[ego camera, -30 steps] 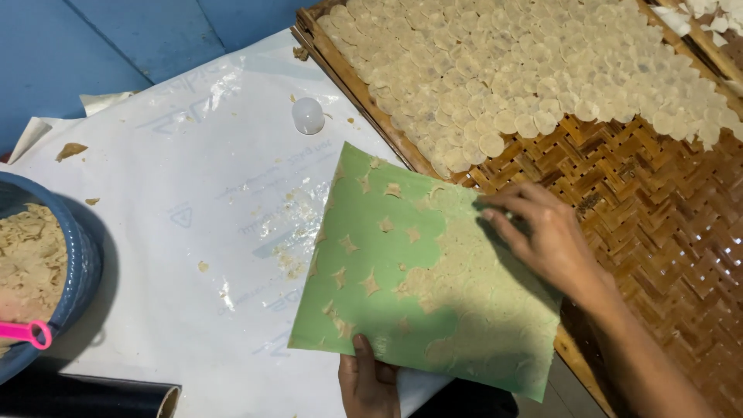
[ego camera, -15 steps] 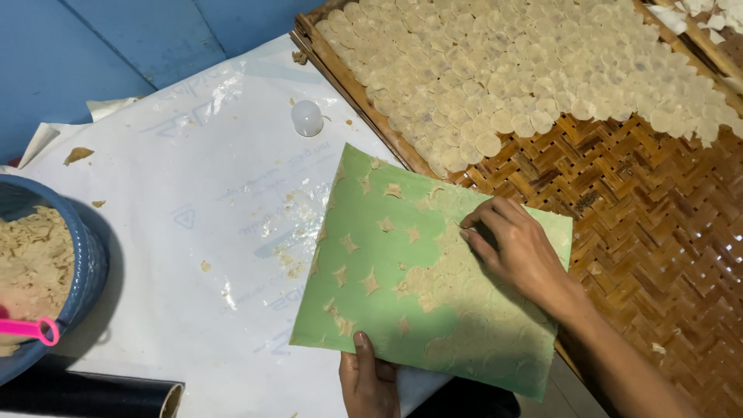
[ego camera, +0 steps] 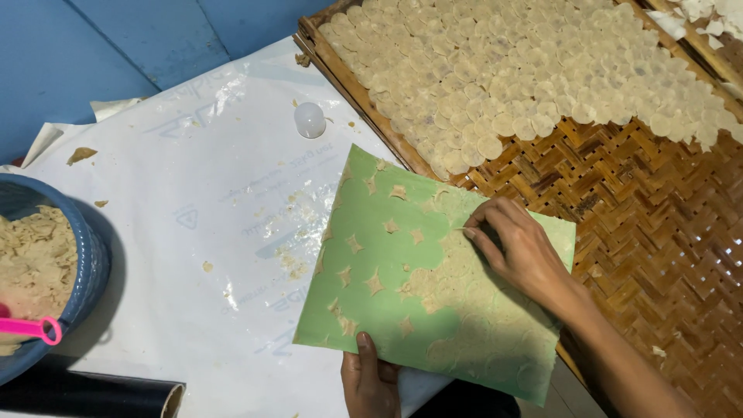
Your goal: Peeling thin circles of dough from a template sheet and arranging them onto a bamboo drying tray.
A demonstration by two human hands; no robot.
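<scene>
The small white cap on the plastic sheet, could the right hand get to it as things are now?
Probably yes. The right hand rests on the green board, and the white cap sits on the plastic sheet just beyond the board's far corner, with nothing standing between them.

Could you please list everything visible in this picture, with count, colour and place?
green sheet: one, green, centre, partly coated with thin dough
dough discs: many, pale cream, on the tray
woven tray: one, brown, right
plastic cover: one, white, under the sheet
small cap: one, translucent white, on the cover
bowl: one, blue, left edge, holding beige dough
pink handle: one, in the bowl
left hand: holds the sheet's near edge
right hand: fingers on the dough
</scene>
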